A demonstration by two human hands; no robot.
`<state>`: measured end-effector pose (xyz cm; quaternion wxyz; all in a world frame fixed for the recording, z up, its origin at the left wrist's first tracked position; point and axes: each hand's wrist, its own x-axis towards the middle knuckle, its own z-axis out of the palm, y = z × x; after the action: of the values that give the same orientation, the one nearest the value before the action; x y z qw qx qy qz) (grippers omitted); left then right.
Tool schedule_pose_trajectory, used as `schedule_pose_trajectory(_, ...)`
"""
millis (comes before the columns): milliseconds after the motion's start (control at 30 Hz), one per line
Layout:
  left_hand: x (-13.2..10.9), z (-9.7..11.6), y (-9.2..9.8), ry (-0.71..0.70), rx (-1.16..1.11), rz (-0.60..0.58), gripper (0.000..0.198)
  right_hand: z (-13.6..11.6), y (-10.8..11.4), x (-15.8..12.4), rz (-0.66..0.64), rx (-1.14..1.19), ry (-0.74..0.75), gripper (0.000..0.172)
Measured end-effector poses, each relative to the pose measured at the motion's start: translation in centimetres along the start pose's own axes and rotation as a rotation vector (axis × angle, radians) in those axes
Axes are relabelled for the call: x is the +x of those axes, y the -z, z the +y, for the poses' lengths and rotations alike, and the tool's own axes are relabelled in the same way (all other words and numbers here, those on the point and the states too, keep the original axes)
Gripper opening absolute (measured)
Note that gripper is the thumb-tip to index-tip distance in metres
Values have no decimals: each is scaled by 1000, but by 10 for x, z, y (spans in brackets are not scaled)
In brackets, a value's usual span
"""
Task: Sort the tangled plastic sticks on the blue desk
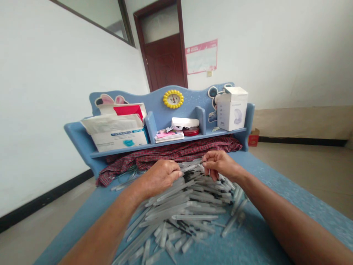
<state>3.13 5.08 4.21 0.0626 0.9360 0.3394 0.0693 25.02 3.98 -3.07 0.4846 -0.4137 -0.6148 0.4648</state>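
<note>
1. Clear pen pieces heaped mid-worktop; overlapping, partly hidden under hands, too many to count from here.
2. Two hands. Left hand, heap's eleven o'clock: fingers curled, undersides hidden; can't tell what its grip has.
3. Right hand, one o'clock: thumb and forefinger nearly together, fingertips blurred; can't tell if grip has a piece.
4. Twelve o'clock: one checked cloth, partly hidden beneath one blue shelf.
</note>
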Motion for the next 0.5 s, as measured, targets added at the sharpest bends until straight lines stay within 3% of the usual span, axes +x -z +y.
schedule_pose_trajectory(200,0,-1,-1,55,-10,-17,29,10,10,6,87,-440,-64,8)
schedule_pose_trajectory(500,0,-6,-3,76,-37,-12,27,15,5,5,69,-542,-25,12)
